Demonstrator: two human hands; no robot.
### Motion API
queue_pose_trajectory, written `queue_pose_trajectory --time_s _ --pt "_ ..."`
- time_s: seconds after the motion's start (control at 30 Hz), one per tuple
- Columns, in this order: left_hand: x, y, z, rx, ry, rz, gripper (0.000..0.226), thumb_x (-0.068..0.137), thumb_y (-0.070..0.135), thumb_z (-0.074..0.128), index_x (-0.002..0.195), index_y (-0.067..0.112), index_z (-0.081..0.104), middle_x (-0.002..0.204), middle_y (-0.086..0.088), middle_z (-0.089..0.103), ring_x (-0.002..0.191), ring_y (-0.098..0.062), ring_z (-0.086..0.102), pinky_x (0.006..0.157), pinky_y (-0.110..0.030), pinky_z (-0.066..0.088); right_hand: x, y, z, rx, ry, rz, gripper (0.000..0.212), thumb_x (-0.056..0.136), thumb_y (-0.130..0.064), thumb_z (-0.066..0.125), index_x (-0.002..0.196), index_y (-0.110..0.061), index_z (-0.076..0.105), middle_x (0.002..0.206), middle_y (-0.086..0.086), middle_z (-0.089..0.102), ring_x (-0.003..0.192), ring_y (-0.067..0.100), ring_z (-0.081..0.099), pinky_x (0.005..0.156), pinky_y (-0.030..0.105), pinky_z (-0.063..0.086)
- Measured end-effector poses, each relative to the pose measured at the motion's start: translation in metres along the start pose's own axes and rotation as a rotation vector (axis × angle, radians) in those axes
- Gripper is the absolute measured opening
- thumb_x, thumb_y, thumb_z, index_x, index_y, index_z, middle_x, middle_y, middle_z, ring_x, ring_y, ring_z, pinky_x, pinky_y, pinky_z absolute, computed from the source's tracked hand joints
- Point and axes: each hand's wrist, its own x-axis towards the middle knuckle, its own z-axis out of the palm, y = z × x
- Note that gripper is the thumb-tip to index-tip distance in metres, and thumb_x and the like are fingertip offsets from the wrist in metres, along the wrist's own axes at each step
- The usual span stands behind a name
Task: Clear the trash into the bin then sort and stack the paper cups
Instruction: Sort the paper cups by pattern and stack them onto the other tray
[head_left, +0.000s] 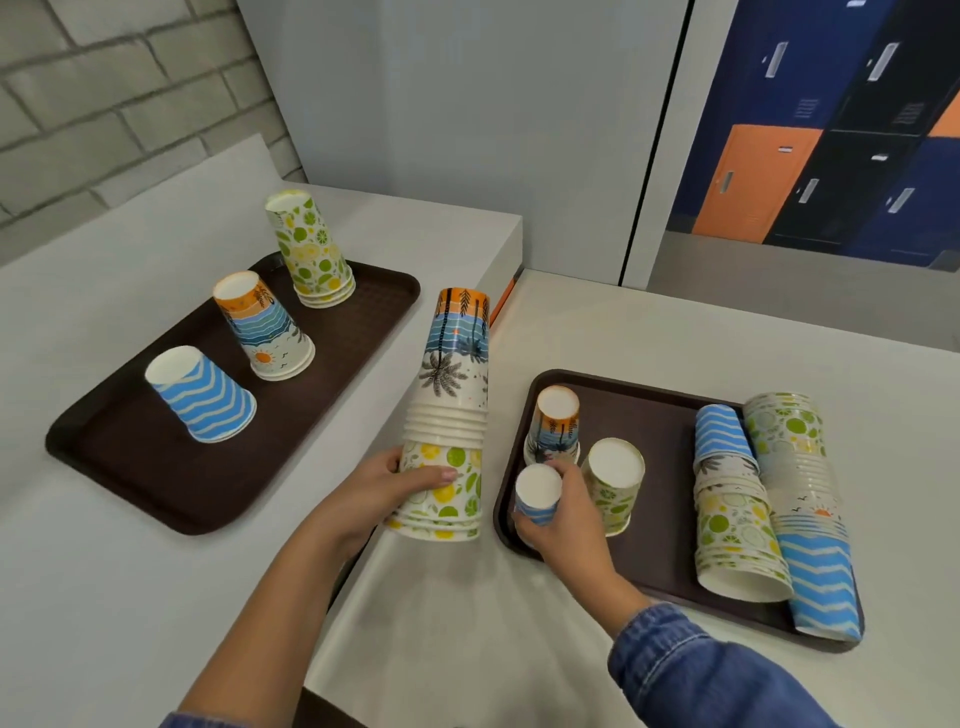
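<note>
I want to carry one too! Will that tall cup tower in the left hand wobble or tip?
Probably wobbly: the left hand grips the cup tower only near its bottom, so the top could sway. Likely light, since one hand holds all that paper. It tilts slightly, so it might tip.

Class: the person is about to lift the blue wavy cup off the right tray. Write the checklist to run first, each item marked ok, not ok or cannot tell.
1. Right hand grips the blue wavy cup: ok.
2. That cup is single, not nested: cannot tell, the hand hides its rim.
3. Left hand wraps the tall stack: ok.
4. Tall stack is one pattern: not ok, citrus below, palms above.
5. The matching blue cup on the left tray stands with its top free: ok.
</note>
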Motion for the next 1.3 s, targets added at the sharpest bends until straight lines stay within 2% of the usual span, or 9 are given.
queue_pose_trajectory --time_s 0.13,0.23,0.4,0.5,0.57,0.73,0.97,1.2,1.3 --pt "0.003 -0.001 -0.002 -0.017 0.017 -0.008 0.067 0.049 0.037 0.081 0.109 0.012 0.066 0.105 -0.010 0.074 0.100 -0.027 0.070 0.090 -0.040 0.053 0.002 0.009 0.000 -0.050 0.003 0.051 0.075 0.070 -0.021 0.081 0.132 -0.021 0.040 0.128 -0.004 0.051 0.124 0.018 0.049 0.095 0.024 0.041" --pt "0.006 0.000 0.000 -0.009 0.024 -0.010 0.070 0.049 0.038 0.083 0.112 0.010 0.066 0.106 -0.011 0.073 0.101 -0.029 0.070 0.093 -0.042 0.052 -0.004 -0.005 -0.007 -0.092 -0.013 0.004 0.093 0.070 -0.031 0.082 0.145 -0.019 0.029 0.147 -0.003 0.039 0.137 0.015 0.035 0.111 0.028 0.031" --pt "0.011 0.011 0.009 0.046 0.017 0.023 0.070 0.048 0.037 0.083 0.110 0.010 0.067 0.103 -0.010 0.075 0.097 -0.027 0.071 0.090 -0.041 0.054 0.003 -0.065 -0.034 -0.005 0.253 -0.373 0.064 0.083 -0.039 0.064 0.137 -0.012 0.043 0.132 0.004 0.053 0.123 0.012 0.049 0.102 0.020 0.038" --pt "0.015 0.023 0.022 0.102 -0.020 0.052 0.052 0.056 0.025 0.083 0.105 0.015 0.067 0.097 -0.004 0.076 0.091 -0.021 0.073 0.080 -0.033 0.058 0.026 -0.117 -0.057 0.287 0.035 -0.169 0.068 0.080 -0.040 0.071 0.138 -0.023 0.040 0.126 -0.003 0.055 0.116 0.007 0.055 0.096 0.021 0.044" --pt "0.019 0.031 0.030 0.141 -0.019 0.062 0.048 0.060 0.020 0.083 0.105 0.015 0.067 0.094 -0.002 0.077 0.088 -0.019 0.073 0.077 -0.031 0.058 0.041 -0.138 -0.067 0.343 -0.102 -0.053 0.059 0.075 -0.038 0.075 0.126 -0.027 0.047 0.114 -0.004 0.063 0.102 0.007 0.063 0.082 0.020 0.049" --pt "0.025 0.043 0.040 0.242 0.000 0.066 0.066 0.044 0.039 0.084 0.104 0.018 0.069 0.094 0.000 0.077 0.087 -0.018 0.073 0.083 -0.039 0.058 0.056 -0.138 -0.073 0.400 -0.052 0.057 0.069 0.065 -0.029 0.085 0.124 -0.020 0.052 0.108 -0.001 0.069 0.094 0.011 0.068 0.078 0.025 0.054" --pt "0.028 0.042 0.045 0.325 0.003 0.010 0.069 0.039 0.041 0.085 0.101 0.017 0.070 0.094 -0.001 0.076 0.086 -0.018 0.073 0.086 -0.043 0.057 0.065 -0.122 -0.075 0.573 0.008 0.230 0.073 0.061 -0.019 0.087 0.124 -0.012 0.051 0.109 0.007 0.069 0.094 0.022 0.069 0.086 0.041 0.057" --pt "0.029 0.047 0.045 0.412 -0.009 -0.044 0.069 0.036 0.043 0.084 0.098 0.018 0.068 0.092 -0.001 0.076 0.084 -0.017 0.073 0.085 -0.041 0.058 0.071 -0.113 -0.079 0.653 0.045 0.282 0.064 0.065 -0.013 0.084 0.121 -0.010 0.053 0.105 0.008 0.070 0.090 0.021 0.069 0.078 0.035 0.056" --pt "0.030 0.051 0.047 0.449 0.012 -0.042 0.071 0.035 0.045 0.083 0.099 0.019 0.068 0.092 0.001 0.075 0.083 -0.016 0.073 0.085 -0.041 0.058 0.071 -0.111 -0.078 0.618 -0.058 0.292 0.064 0.062 -0.015 0.086 0.118 -0.010 0.055 0.106 0.009 0.070 0.093 0.024 0.069 0.084 0.039 0.057"
